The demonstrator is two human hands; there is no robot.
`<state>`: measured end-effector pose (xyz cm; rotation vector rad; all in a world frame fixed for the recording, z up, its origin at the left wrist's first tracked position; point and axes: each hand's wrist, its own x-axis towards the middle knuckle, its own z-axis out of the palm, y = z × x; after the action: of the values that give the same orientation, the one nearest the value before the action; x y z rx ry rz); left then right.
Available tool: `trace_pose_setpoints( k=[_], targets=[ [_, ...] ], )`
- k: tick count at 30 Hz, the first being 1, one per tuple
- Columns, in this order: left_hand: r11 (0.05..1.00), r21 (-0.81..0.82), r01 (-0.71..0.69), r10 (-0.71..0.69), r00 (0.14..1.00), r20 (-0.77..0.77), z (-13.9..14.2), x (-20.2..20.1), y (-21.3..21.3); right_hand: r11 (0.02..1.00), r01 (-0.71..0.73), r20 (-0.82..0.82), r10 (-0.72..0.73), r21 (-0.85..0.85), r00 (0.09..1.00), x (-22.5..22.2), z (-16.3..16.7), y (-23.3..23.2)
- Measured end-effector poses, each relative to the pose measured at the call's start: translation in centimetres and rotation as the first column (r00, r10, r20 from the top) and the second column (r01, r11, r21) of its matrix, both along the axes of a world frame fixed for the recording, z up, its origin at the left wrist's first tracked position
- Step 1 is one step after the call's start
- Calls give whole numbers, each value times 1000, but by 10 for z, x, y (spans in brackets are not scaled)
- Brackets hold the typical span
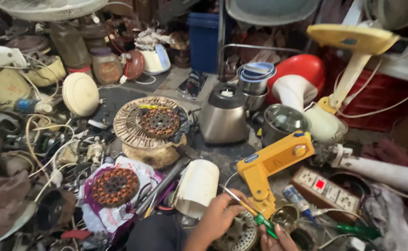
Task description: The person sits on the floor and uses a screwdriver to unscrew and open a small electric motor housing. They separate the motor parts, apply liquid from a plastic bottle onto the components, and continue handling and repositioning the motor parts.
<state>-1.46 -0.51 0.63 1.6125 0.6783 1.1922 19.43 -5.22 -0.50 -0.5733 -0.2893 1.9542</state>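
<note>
Left of me a purple-and-white printed bag (115, 204) lies crumpled; a dark glossy packet (192, 84) lies farther off.
</note>
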Motion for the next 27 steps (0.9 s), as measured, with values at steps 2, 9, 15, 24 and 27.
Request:
trace_pose_setpoints(
  k=[2,9,15,24,27],
  targets=[
    [981,-117,-157,164,985,54,2,-11,7,955,236,42,-247,183,968,6,14,-2],
    [938,109,-330,347,899,-267,8,-11,5,796,579,366,-599,177,712,50,45,-21],
    [976,-190,-105,72,983,-172,13,12,0,805,516,441,-592,291,674,84,28,-25],
    [871,-491,2,-180,932,-314,6,20,-6,752,567,396,-659,337,639,101,4,-27],
    [891,-453,33,-170,949,-265,1,26,3,681,579,269,-721,449,639,96,3,-32]
  ],
)
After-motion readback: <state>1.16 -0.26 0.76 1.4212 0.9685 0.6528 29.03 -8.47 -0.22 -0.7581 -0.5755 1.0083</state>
